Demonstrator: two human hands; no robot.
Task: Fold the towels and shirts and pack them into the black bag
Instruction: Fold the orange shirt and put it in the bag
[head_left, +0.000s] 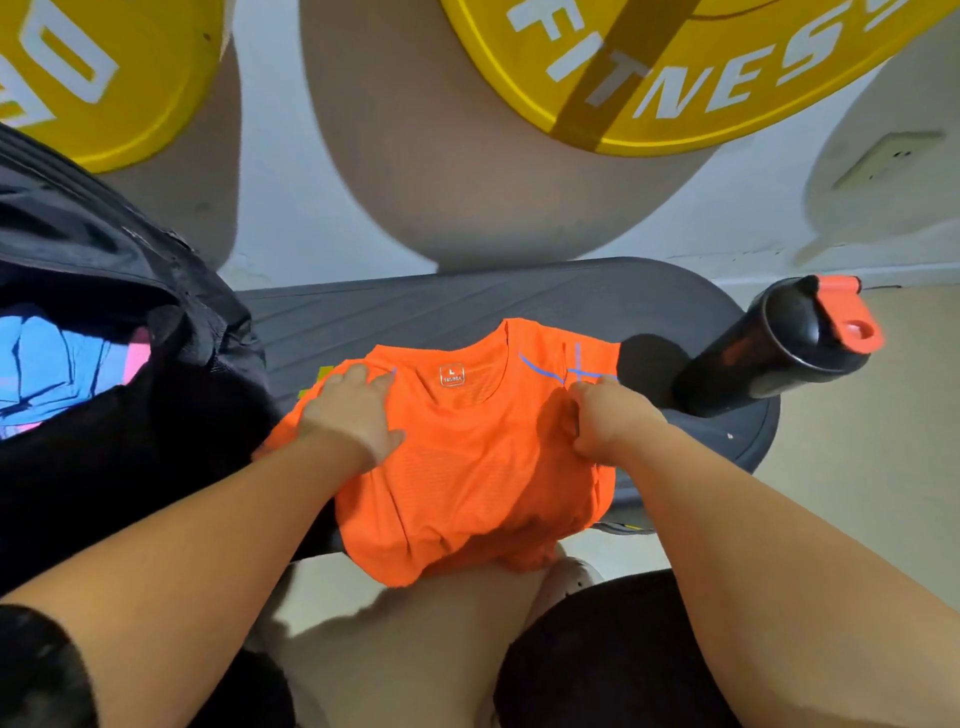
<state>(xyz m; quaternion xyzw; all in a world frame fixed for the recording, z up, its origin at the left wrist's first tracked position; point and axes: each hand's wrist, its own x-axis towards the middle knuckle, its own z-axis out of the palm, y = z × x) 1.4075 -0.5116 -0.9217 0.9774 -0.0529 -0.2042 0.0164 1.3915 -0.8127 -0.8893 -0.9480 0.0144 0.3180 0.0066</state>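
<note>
Shirt (467, 467) overhanging near bench (467, 301) edge, left hand (353, 410) flat on it, right hand (605, 421) pinching its fabric.

Left grip (353, 410) flat, right grip (605, 421) curled.

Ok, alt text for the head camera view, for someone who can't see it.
A person folds an orange shirt on a dark bench: the left hand presses it flat, the right hand pinches the fabric. An open black bag sits left, a black bottle right.
</note>
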